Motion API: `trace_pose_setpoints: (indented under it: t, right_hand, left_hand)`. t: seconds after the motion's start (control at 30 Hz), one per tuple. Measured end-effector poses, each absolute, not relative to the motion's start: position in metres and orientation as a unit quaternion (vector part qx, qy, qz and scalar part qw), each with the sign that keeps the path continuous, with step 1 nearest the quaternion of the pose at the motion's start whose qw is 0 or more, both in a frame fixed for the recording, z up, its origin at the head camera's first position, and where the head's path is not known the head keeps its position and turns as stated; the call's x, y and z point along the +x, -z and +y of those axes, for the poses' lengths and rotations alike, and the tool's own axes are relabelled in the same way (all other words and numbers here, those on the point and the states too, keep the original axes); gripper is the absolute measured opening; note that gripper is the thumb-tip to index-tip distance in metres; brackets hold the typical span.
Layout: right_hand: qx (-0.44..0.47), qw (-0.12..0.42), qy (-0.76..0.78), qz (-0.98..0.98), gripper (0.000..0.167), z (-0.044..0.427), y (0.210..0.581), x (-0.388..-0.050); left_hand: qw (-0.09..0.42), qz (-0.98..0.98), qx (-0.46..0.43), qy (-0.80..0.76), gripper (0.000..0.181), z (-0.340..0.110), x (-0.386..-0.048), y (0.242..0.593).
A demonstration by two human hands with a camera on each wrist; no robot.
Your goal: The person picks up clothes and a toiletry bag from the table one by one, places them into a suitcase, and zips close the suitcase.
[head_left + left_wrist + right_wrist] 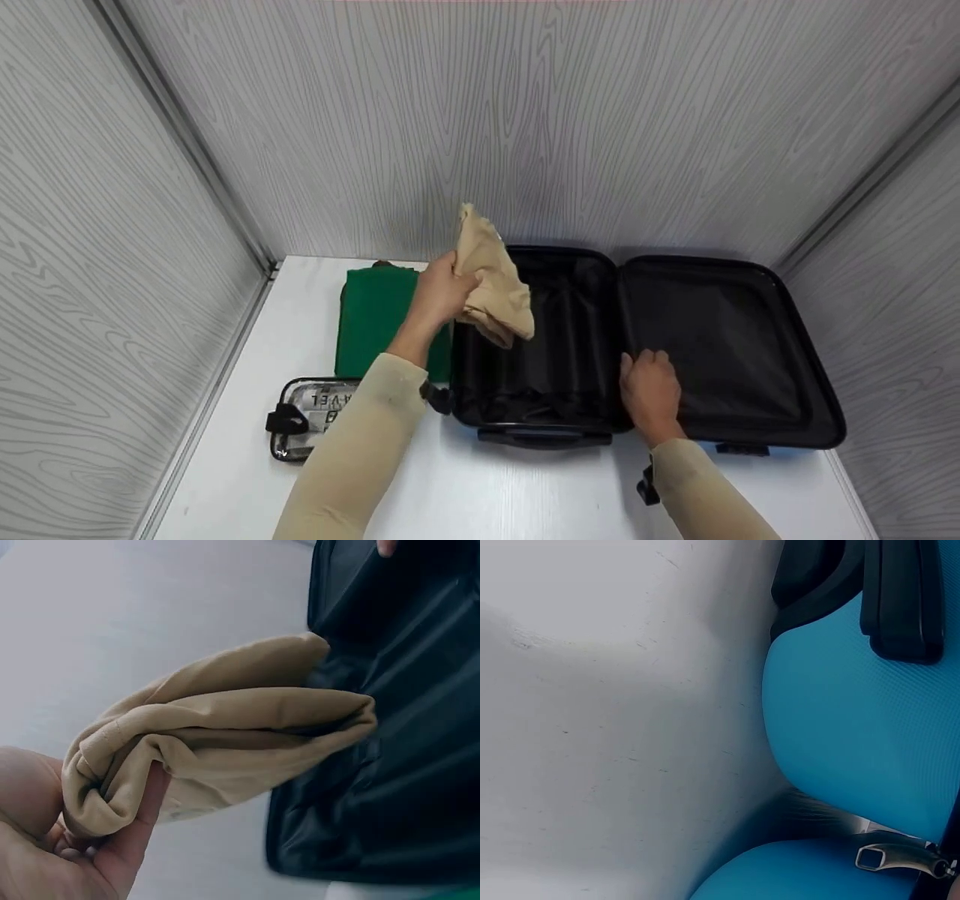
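My left hand (pixel 444 291) grips a folded beige cloth (pixel 491 274), which looks like a garment, with the thumb on its near side. The cloth hangs over the left half of an open black-lined suitcase (pixel 559 337), tilted and apart from it. In the left wrist view, the layered folds of the cloth (pixel 247 720) show, with the thumb in a fold. My right hand (pixel 651 394) holds the suitcase's inner rim near the front, where the two halves meet. The right wrist view shows the suitcase's blue outer shell (pixel 840 712) and a zipper pull (pixel 900 859), with little of the hand.
A folded green cloth (pixel 375 315) lies left of the suitcase on the white table (pixel 510 487). In front of it is a clear travel pouch (pixel 311 397) with black trim, partly hidden by my left sleeve. Grey wood-grain walls (pixel 450 112) enclose the table's back and sides.
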State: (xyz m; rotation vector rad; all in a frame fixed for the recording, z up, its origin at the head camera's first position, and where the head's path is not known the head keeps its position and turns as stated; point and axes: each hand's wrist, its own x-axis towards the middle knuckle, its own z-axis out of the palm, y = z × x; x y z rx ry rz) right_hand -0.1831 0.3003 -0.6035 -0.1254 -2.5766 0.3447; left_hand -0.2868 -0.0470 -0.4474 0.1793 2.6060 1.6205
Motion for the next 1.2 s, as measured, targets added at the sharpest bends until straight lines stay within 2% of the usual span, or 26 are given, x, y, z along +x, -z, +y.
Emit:
trace_pose_setpoints:
  t: [0.33,0.63,0.8,0.97,1.2]
  right_hand:
    - [-0.056,0.258,-0.131,-0.956,0.038,0.302,0.604,-0.182]
    - [-0.054,0.263,-0.12,-0.956,0.037,0.299,0.606,-0.182]
    - [-0.051,0.262,-0.118,-0.956,0.037,0.298,0.606,-0.182]
    - [-0.057,0.261,-0.116,-0.957,0.037,0.299,0.603,-0.183]
    - [-0.06,0.252,-0.11,-0.96,0.037,0.302,0.603,-0.184]
  left_hand:
    - [0.085,0.775,0.071,-0.622,0.034,0.01,-0.29,0.496]
    - [0.172,0.709,0.042,-0.683,0.052,0.019,-0.285,0.554]
    - [0.168,0.736,-0.002,-0.656,0.052,0.01,-0.282,0.567]
    - [0.179,0.807,-0.025,-0.562,0.071,0.006,-0.282,0.568]
    - [0.184,0.887,-0.005,-0.423,0.077,0.011,-0.284,0.572]
